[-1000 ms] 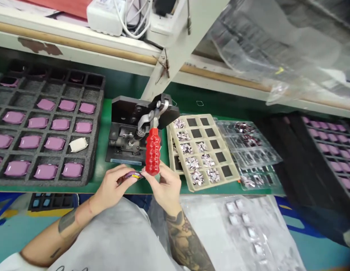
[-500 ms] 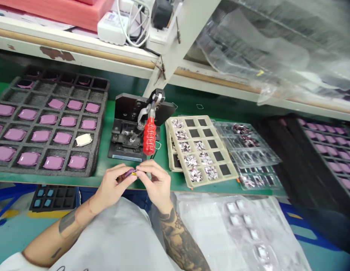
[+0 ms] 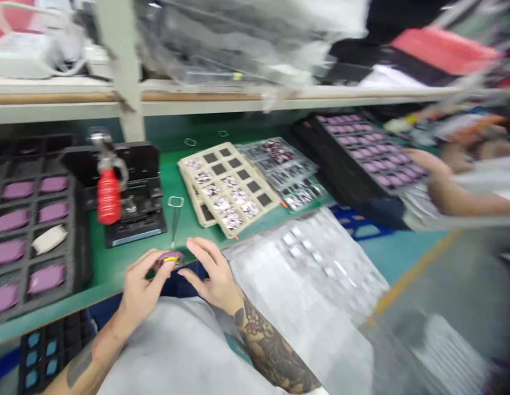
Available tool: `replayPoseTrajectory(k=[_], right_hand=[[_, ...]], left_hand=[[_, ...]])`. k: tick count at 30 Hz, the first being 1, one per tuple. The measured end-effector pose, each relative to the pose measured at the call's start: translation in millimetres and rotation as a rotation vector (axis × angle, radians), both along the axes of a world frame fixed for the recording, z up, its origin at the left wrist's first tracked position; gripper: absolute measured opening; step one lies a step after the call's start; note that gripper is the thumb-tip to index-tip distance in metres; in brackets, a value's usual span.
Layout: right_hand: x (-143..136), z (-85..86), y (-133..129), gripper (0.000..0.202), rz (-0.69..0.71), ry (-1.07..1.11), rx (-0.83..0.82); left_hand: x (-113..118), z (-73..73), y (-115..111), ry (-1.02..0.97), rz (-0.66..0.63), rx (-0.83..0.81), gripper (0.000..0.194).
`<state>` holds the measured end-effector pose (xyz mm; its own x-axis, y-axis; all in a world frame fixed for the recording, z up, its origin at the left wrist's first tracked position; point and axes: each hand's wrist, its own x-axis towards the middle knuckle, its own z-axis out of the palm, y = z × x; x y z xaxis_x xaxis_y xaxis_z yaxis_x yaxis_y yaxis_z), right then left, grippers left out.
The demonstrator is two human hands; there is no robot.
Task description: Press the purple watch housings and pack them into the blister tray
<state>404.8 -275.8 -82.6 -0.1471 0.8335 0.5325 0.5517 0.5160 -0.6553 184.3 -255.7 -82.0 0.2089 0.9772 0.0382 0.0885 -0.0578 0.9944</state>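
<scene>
Between the thumb and fingers of my left hand [image 3: 143, 282] is a small purple casing [image 3: 171, 257] with a yellow strip showing on its side. My right hand [image 3: 211, 271] is just to the right of it, thumb and fingers apart, with nothing seen in them. Beyond my hands, tweezers [image 3: 174, 226] lie on the green bench near a thin rectangular frame [image 3: 176, 201]. A black clamp fixture [image 3: 133, 219] with a red handle [image 3: 108, 196] stands behind my left hand.
At left, a dark foam tray [image 3: 79, 263] holds purple casings and one white piece. Beige trays [image 3: 228, 231] of small parts and clear trays [image 3: 316, 164] lie to the right. Plastic sheeting [image 3: 279, 291] covers my right side. Another person's arm [image 3: 456, 192] rests beside a purple-filled tray [image 3: 349, 142].
My view has swung to the right, bringing another person's arm into sight. My right hand has come off the purple casing and its fingers have spread; my left hand still holds it.
</scene>
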Motion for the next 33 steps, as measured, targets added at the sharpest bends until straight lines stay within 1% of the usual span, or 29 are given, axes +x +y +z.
replayPoseTrajectory(k=[1, 2, 4, 5, 7, 9, 11, 12, 14, 15, 16, 18, 20, 22, 24, 25, 27, 30, 32, 33], right_hand=[[17.1, -1.8, -7.9, 0.067, -0.108, 0.005, -0.019], [37.2, -4.5, -15.9, 0.059, -0.232, 0.002, -0.056], [86.0, -12.0, -32.2, 0.034, -0.489, -0.031, -0.173], [113.4, -16.5, -40.5, 0.026, -0.605, -0.063, -0.244], [169.3, -26.2, -56.8, 0.026, -0.796, -0.115, -0.343], [218.8, -36.0, -70.0, 0.027, -0.937, -0.147, -0.411], [255.3, -45.1, -77.4, 0.033, -1.022, -0.174, -0.487], [268.1, -49.3, -78.7, 0.035, -1.043, -0.183, -0.523], [284.3, -56.6, -77.3, 0.037, -1.052, -0.188, -0.581], [289.0, -59.4, -75.5, 0.037, -1.049, -0.186, -0.598], [292.3, -61.6, -73.3, 0.037, -1.047, -0.18, -0.606], [296.2, -62.8, -69.5, 0.035, -1.053, -0.159, -0.6], [296.6, -58.5, -67.8, 0.029, -1.082, -0.124, -0.569], [289.4, -48.2, -68.2, 0.023, -1.12, -0.085, -0.507], [269.5, -33.5, -68.5, 0.022, -1.123, -0.049, -0.426], [253.8, -25.6, -67.6, 0.023, -1.098, -0.033, -0.39], [211.7, -11.2, -61.6, 0.027, -0.984, 0.008, -0.336], [131.6, 2.3, -41.0, 0.033, -0.729, 0.133, -0.288], [76.9, 5.5, -21.7, 0.034, -0.543, 0.243, -0.33], [51.9, 5.8, -11.6, 0.032, -0.439, 0.284, -0.371]], left_hand=[[2.1, -3.6, -0.1, -0.008, 0.034, -0.005, 0.022], [3.9, -7.4, 0.8, -0.038, 0.071, -0.024, 0.023], [7.0, -13.8, 5.1, -0.114, 0.144, -0.071, 0.029], [8.6, -15.8, 7.7, -0.136, 0.172, -0.088, 0.034], [11.7, -16.8, 11.7, -0.113, 0.199, -0.111, 0.039], [14.2, -15.9, 13.3, -0.025, 0.183, -0.11, 0.039], [15.8, -15.8, 13.6, 0.058, 0.166, -0.016, 0.037], [16.3, -16.4, 13.6, 0.084, 0.161, 0.061, 0.036], [16.4, -18.8, 13.4, 0.105, 0.16, 0.183, 0.034], [15.9, -20.2, 13.1, 0.105, 0.167, 0.192, 0.034], [14.8, -21.6, 12.7, 0.107, 0.186, 0.155, 0.036], [11.1, -23.9, 11.4, 0.113, 0.254, -0.012, 0.045], [6.1, -25.5, 10.6, 0.099, 0.294, -0.161, 0.051], [1.7, -26.0, 10.6, 0.069, 0.291, -0.234, 0.053], [-0.4, -24.7, 10.3, 0.037, 0.268, -0.262, 0.054], [-0.4, -23.1, 9.6, 0.019, 0.245, -0.272, 0.056], [1.4, -17.8, 6.5, -0.027, 0.156, -0.285, 0.054], [5.7, -6.3, 1.2, -0.081, -0.094, -0.285, 0.039], [6.3, 1.9, 0.0, -0.08, -0.269, -0.266, 0.033], [4.9, 5.7, 0.3, -0.06, -0.328, -0.245, 0.032]])
